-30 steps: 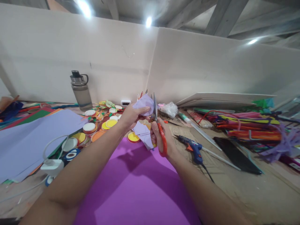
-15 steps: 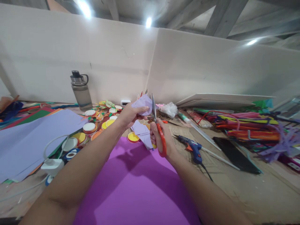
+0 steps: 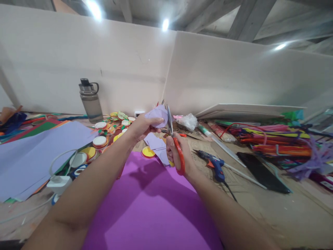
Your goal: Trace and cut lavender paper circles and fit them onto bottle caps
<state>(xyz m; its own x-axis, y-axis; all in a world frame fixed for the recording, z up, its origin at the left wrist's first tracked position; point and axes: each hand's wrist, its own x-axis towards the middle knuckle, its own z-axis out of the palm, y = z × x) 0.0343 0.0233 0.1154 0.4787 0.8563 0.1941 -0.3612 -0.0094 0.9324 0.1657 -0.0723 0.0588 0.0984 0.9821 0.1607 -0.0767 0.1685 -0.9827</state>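
My left hand [image 3: 146,127] pinches a rounded piece of lilac paper [image 3: 159,114] between thumb and fingers. Red-handled scissors [image 3: 179,156] are in my right hand [image 3: 177,147], their blades pointing up beside the paper's right edge. The blades look nearly closed. Below the hands lie lilac paper scraps [image 3: 157,146], next to a yellow disc [image 3: 148,152] with a red and white rim. A large purple sheet [image 3: 153,208] spreads beneath my forearms.
Lilac sheets [image 3: 44,149], a white plug [image 3: 59,184], stacked paper discs [image 3: 100,141] and a bottle [image 3: 91,102] are at left. At right are a blue glue gun [image 3: 218,168], a black phone-like slab [image 3: 262,172] and colourful pipe cleaners [image 3: 281,140].
My left hand and the lilac paper have shifted slightly left. The scissor blades have tilted a little to the left; my right hand stays almost in place.
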